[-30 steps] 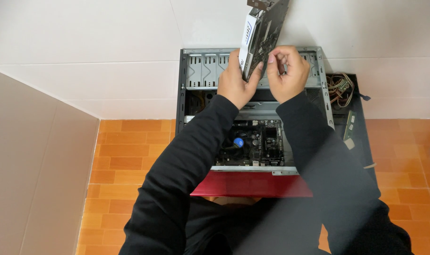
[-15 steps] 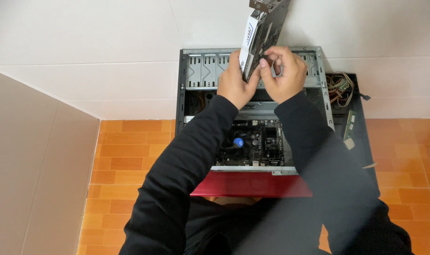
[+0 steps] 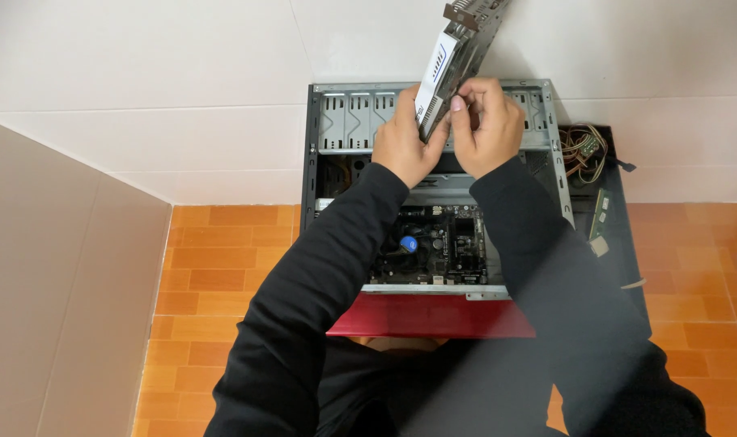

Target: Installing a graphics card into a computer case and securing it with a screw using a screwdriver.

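An open grey computer case [image 3: 316, 154] lies on an orange tiled floor, its motherboard [image 3: 445, 243] exposed. Above the case I hold a graphics card [image 3: 456, 53] edge-up, tilted to the upper right. My left hand [image 3: 405, 146] grips its lower end from the left. My right hand [image 3: 490, 121] pinches the same end from the right, fingers touching the card's edge. Both black sleeves cross over the case.
A red front panel [image 3: 429, 317] edges the case nearest me. A bundle of coloured cables [image 3: 583, 150] and a green memory stick [image 3: 601, 212] lie on a black sheet right of the case. White wall tiles rise behind; a beige panel [image 3: 61, 283] stands at left.
My right hand has moved left onto the card's lower end, and the small tool seen in it a second ago no longer shows. The card stays raised.
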